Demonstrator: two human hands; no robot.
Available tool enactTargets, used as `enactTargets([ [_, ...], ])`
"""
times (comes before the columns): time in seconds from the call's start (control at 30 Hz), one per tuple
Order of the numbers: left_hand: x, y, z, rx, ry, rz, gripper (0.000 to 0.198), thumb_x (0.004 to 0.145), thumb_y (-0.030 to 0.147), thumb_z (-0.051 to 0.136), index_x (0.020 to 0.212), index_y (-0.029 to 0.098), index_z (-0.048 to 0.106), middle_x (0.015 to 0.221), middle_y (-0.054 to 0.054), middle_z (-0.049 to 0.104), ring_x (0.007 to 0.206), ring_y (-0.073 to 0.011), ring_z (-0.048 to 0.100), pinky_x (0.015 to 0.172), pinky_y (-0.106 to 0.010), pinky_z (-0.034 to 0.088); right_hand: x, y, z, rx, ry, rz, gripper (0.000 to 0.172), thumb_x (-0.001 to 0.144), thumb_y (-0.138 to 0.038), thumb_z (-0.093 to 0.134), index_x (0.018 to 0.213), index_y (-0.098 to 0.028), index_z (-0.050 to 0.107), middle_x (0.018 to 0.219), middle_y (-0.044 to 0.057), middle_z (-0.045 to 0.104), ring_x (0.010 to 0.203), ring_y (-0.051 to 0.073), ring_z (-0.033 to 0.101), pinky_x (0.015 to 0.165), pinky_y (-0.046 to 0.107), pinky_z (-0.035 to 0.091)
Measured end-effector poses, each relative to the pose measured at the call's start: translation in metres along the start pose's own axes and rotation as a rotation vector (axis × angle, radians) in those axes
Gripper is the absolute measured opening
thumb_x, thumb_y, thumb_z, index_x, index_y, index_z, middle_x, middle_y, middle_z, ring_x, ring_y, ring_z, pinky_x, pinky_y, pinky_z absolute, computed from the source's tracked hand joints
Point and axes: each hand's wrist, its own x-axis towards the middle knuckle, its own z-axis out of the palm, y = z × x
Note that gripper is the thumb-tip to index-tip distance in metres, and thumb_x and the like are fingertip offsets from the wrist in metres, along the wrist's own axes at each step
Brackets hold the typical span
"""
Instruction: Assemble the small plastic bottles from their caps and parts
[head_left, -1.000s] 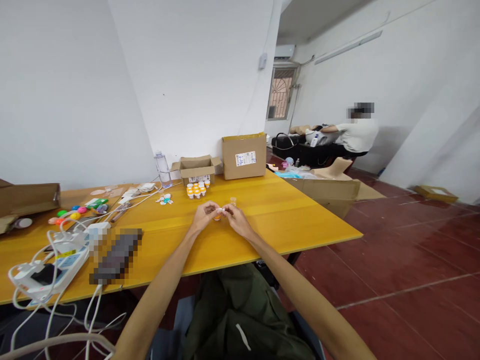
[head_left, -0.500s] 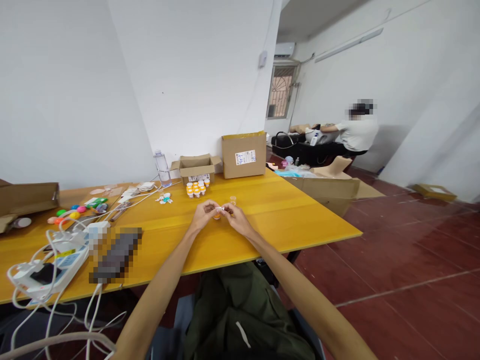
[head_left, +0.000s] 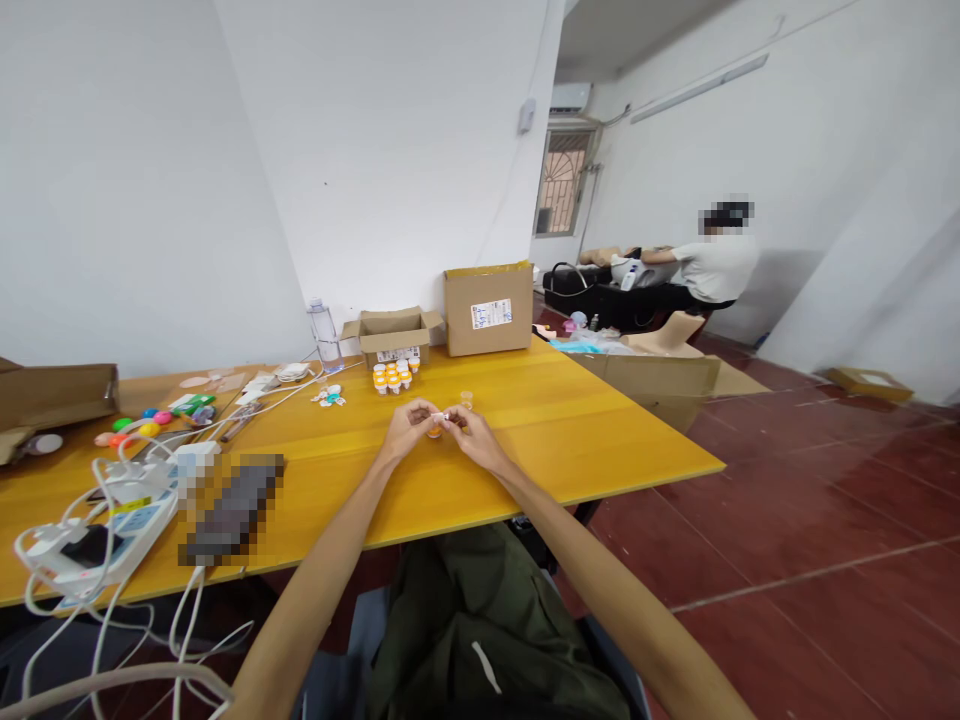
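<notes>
My left hand [head_left: 409, 427] and my right hand [head_left: 466, 430] meet above the yellow table [head_left: 585, 430], fingertips pinched on a small white piece [head_left: 439, 417] between them. Just under the fingertips an orange item [head_left: 434, 433] shows in part. A small clear cup [head_left: 466, 399] stands behind my right hand. Several small jars with orange and white lids [head_left: 393, 379] are grouped behind my left hand, in front of an open cardboard box [head_left: 394, 336]. Small white and teal pieces [head_left: 328, 397] lie to the left of the jars.
A closed carton [head_left: 489, 312] and a clear bottle [head_left: 324, 338] stand at the back. At left are a power strip [head_left: 142, 525] with white cables, a blurred dark object [head_left: 236, 508] and colourful balls [head_left: 150, 430]. A person [head_left: 716, 265] sits far right.
</notes>
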Motion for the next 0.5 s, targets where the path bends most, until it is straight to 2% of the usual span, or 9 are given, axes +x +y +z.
enactTargets([
  [0.5, 0.0006, 0.0002, 0.001, -0.001, -0.015, 0.011, 0.035, 0.063, 0.046, 0.084, 0.072, 0.017, 0.066, 0.072, -0.002, 0.068, 0.069, -0.0146, 0.064, 0.068, -0.027, 0.052, 0.0001, -0.0051, -0.0017, 0.006, -0.011, 0.02, 0.024, 0.087, -0.045, 0.056, 0.08, -0.022, 0.058, 0.076, 0.0, 0.065, 0.068, 0.016, 0.057, 0.064, 0.027, 0.046],
])
